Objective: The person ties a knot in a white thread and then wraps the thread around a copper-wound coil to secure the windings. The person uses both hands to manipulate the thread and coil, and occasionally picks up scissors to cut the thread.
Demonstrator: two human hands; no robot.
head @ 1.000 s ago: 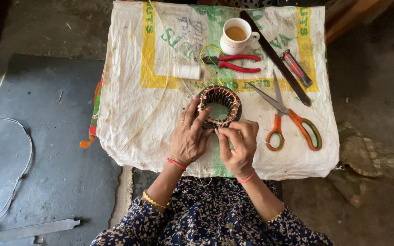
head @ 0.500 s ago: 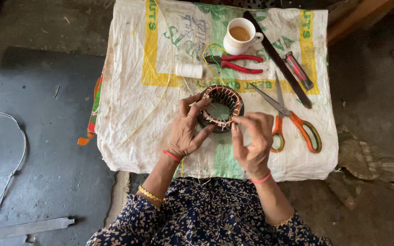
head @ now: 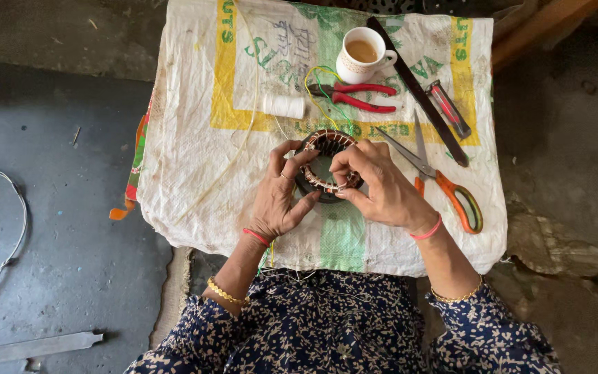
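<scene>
Head view, straight down: both hands meet over a round motor stator with copper windings, sitting mid-surface on a white woven sack. Left hand curls around the ring's near-left rim, thumb underneath, fingers bent on top. Right hand clamps the right side, fingertips pinched on the winding. The sack spreads flat, with yellow bands and a green stripe. Beyond the stator lie a white thread spool, red pliers and a cup of tea. Orange-handled scissors lie just right of the right hand.
</scene>
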